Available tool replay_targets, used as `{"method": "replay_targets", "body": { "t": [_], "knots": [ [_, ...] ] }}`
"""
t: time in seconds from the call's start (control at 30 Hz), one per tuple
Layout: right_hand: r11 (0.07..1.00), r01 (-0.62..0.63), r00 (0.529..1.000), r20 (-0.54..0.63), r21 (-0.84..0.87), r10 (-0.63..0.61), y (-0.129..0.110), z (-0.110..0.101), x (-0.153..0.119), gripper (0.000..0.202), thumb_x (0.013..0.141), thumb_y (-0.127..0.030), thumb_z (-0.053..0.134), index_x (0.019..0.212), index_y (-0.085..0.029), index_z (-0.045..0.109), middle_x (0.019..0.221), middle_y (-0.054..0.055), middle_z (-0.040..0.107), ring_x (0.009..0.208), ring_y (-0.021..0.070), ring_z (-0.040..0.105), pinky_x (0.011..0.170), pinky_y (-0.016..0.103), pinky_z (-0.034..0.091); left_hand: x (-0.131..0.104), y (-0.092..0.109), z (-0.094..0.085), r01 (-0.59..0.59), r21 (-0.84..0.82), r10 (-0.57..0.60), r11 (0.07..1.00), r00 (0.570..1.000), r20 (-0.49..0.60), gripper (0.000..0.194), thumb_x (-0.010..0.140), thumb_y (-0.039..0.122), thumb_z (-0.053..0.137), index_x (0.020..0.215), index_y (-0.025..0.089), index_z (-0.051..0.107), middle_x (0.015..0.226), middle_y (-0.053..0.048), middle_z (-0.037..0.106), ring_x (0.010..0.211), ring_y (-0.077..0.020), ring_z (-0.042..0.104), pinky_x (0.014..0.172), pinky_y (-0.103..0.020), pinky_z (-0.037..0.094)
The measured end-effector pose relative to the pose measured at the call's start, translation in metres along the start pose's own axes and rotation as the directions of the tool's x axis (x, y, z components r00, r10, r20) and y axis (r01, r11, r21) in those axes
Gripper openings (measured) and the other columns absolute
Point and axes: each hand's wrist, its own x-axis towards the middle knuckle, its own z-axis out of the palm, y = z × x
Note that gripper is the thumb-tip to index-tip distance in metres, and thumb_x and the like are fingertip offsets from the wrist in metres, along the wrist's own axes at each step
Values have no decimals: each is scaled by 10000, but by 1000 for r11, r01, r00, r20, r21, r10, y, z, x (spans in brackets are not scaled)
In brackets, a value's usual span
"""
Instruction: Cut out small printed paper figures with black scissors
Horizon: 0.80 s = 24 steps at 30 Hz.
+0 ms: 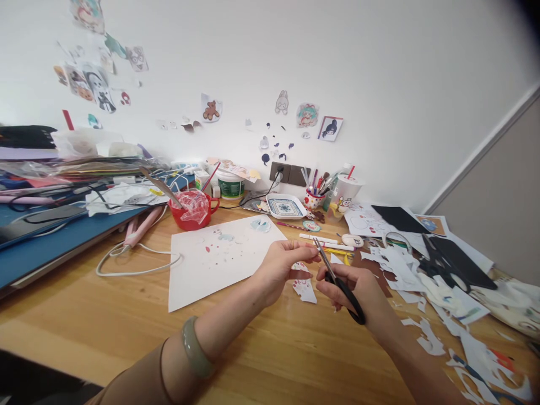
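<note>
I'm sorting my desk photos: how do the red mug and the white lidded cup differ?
The red mug is squat, with a side handle; the white lidded cup is taller and narrower, with no handle showing. The red mug is stuffed with crumpled plastic wrap and holds a long tool; the white lidded cup is closed, with a red straw through the lid. Both stand upright on the wooden desk near the wall.

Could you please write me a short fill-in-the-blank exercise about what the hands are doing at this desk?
1. The right hand holds black-handled ____ against a small paper cutout.
2. The left hand pinches that cutout; on its wrist sits a pale green ____.
3. Behind the hands, a white sheet lies on the wooden ____.
4. The mug beyond the sheet is coloured ____.

Missing words: scissors; bangle; desk; red
</note>
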Motion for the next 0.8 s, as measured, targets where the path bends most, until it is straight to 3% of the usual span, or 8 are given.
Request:
{"method": "replay_targets", "body": {
  "t": [0.8],
  "knots": [
    [999, 17, 1000, -1, -37, -17, 1, -1, 0, 228, 716, -402, 578, 678, -182, 532, 528, -52, 428, 456, 78, 365, 417, 192, 320, 0, 2, 0, -4, -5, 4, 1000, 1000, -14, 162, 632, 283, 645, 692, 137, 609, 738, -34, 564, 723, -123, 499, 569, -222, 426]
  ]
}}
